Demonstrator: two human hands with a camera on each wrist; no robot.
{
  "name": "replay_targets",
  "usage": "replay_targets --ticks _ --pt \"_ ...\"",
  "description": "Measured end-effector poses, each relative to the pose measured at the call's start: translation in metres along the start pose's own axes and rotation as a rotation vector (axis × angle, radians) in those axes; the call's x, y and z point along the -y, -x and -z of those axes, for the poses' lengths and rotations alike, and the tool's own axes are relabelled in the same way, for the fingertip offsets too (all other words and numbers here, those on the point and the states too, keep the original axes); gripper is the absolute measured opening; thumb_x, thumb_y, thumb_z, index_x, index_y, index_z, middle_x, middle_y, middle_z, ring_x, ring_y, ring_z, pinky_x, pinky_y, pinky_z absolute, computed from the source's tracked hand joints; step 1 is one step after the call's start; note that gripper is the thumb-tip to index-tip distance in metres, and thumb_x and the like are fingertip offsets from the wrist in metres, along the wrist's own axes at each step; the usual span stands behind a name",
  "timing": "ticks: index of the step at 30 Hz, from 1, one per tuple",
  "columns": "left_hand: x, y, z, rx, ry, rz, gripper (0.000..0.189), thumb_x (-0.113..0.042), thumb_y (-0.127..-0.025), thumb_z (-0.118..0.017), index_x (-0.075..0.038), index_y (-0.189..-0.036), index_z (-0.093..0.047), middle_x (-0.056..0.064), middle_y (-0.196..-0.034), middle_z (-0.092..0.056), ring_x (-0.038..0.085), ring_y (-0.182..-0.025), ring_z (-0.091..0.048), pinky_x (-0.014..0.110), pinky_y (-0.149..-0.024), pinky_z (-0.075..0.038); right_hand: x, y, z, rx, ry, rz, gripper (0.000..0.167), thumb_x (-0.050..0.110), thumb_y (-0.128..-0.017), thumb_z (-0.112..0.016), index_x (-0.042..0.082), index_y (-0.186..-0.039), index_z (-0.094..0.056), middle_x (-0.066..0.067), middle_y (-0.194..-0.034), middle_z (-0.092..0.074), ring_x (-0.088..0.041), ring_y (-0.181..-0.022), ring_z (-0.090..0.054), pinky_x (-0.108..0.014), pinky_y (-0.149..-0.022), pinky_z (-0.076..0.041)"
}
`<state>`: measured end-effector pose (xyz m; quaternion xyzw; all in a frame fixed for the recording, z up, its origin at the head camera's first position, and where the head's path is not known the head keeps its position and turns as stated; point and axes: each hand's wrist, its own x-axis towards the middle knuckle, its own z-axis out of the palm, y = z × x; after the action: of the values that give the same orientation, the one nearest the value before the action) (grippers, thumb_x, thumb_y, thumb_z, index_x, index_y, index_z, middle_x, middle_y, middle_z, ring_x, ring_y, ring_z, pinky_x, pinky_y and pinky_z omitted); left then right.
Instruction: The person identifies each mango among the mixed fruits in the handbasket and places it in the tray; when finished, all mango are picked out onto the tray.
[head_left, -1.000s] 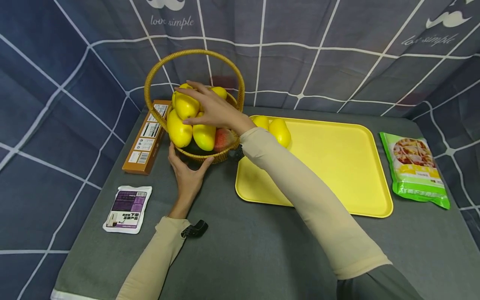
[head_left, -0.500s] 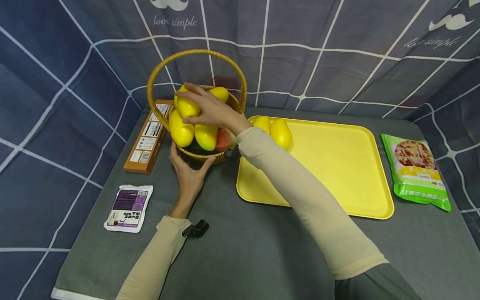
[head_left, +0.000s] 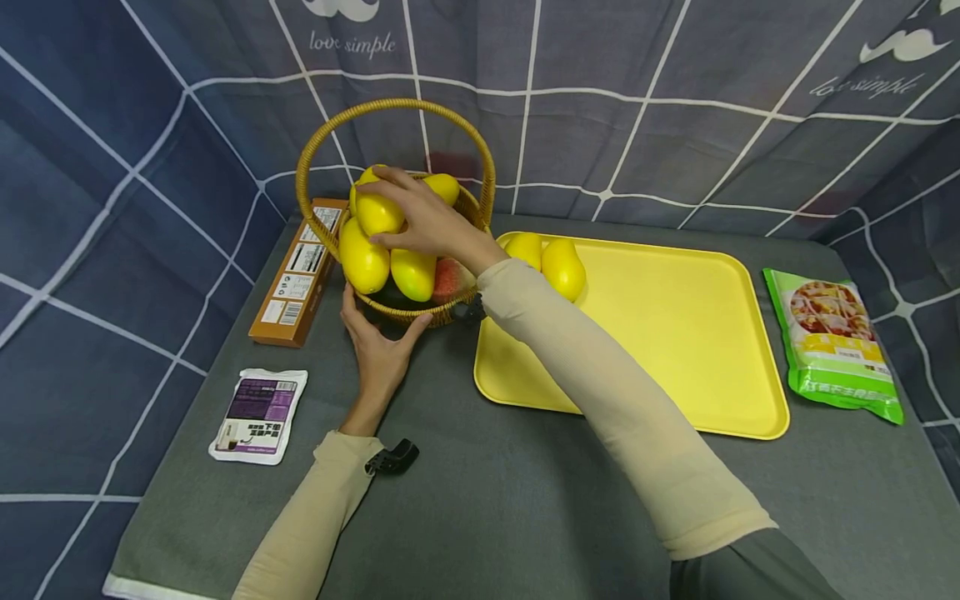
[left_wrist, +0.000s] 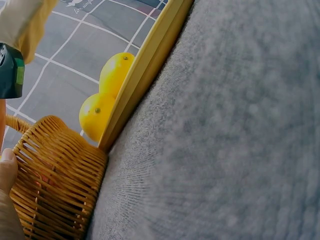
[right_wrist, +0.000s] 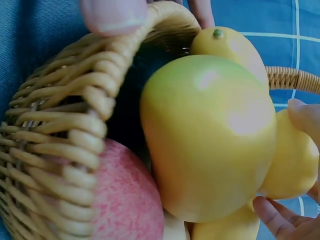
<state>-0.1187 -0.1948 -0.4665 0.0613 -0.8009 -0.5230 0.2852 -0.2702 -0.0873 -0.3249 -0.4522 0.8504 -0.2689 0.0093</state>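
A wicker basket with a tall arched handle stands at the back left, heaped with yellow mangoes. My right hand reaches over its rim, thumb and fingers around a mango on top of the pile. In the right wrist view that mango lies between the thumb and fingers, behind a greener mango. My left hand grips the basket's front side, thumb and fingers spread along the wicker. A reddish fruit sits at the basket's right side, near a dark one mostly hidden.
A yellow tray lies to the right, two mangoes at its back left corner. A brown box lies close left of the basket, a white-and-purple pouch in front of it. A green food bag is at far right.
The view has shifted slightly. Both hands stay at the basket; the right hand's fingers have moved only a little around the top mango.
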Motion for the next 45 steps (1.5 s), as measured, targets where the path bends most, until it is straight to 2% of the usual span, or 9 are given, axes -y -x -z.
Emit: replay_targets --ticks 7,15,22,27,34,45 --pt "0.0 0.0 -0.001 -0.005 0.009 0.006 0.113 -0.041 -0.075 -0.085 -0.024 -0.157 -0.009 0.0 -0.16 -0.013 0.017 -0.145 -0.019 0.054 -0.114 -0.026 0.001 0.011 -0.001 -0.045 0.01 0.04 0.067 0.043 -0.088 -0.071 0.02 -0.146 -0.046 -0.007 -0.159 -0.028 -0.02 -0.145 -0.03 -0.028 -0.117 -0.024" --pt "0.0 0.0 0.0 -0.011 0.006 -0.015 0.114 -0.043 -0.074 -0.084 -0.02 -0.156 -0.009 0.002 -0.16 -0.013 0.017 -0.145 -0.019 0.051 -0.117 -0.018 0.001 0.028 -0.001 -0.113 0.012 0.105 0.065 0.041 -0.086 -0.074 0.017 -0.142 -0.051 -0.011 -0.154 -0.035 -0.025 -0.14 -0.038 -0.031 -0.114 -0.031" --pt "-0.001 0.0 -0.001 -0.011 -0.005 -0.025 0.114 -0.042 -0.075 -0.084 -0.018 -0.157 -0.009 0.002 -0.16 -0.013 0.017 -0.146 -0.018 0.052 -0.118 -0.016 0.002 0.046 0.003 -0.191 0.021 0.166 0.065 0.042 -0.085 -0.075 0.015 -0.14 -0.054 -0.011 -0.153 -0.037 -0.027 -0.139 -0.039 -0.035 -0.115 -0.031" --pt "0.0 -0.001 -0.001 -0.013 -0.014 -0.024 0.113 -0.041 -0.075 -0.084 -0.018 -0.157 -0.008 0.002 -0.16 -0.014 0.015 -0.146 -0.018 0.051 -0.118 -0.018 0.004 0.058 0.007 -0.204 0.018 0.159 0.064 0.044 -0.084 -0.075 0.016 -0.139 -0.055 -0.011 -0.152 -0.038 -0.027 -0.139 -0.039 -0.034 -0.116 -0.029" --pt "0.001 0.001 -0.001 -0.02 -0.013 -0.015 0.112 -0.028 -0.075 -0.087 -0.018 -0.156 -0.01 0.005 -0.159 -0.015 0.019 -0.146 -0.018 0.05 -0.119 -0.016 0.002 0.07 0.007 -0.207 0.002 0.16 0.063 0.041 -0.084 -0.076 0.014 -0.138 -0.056 -0.012 -0.151 -0.038 -0.028 -0.137 -0.041 -0.034 -0.114 -0.033" --pt "0.0 0.0 0.0 -0.018 -0.004 -0.024 0.113 -0.037 -0.075 -0.085 -0.019 -0.156 -0.01 0.003 -0.159 -0.015 0.015 -0.145 -0.019 0.047 -0.119 -0.016 0.0 0.101 0.006 -0.228 -0.005 0.138 0.062 0.041 -0.084 -0.076 0.017 -0.137 -0.057 -0.01 -0.151 -0.039 -0.026 -0.137 -0.04 -0.035 -0.111 -0.036"
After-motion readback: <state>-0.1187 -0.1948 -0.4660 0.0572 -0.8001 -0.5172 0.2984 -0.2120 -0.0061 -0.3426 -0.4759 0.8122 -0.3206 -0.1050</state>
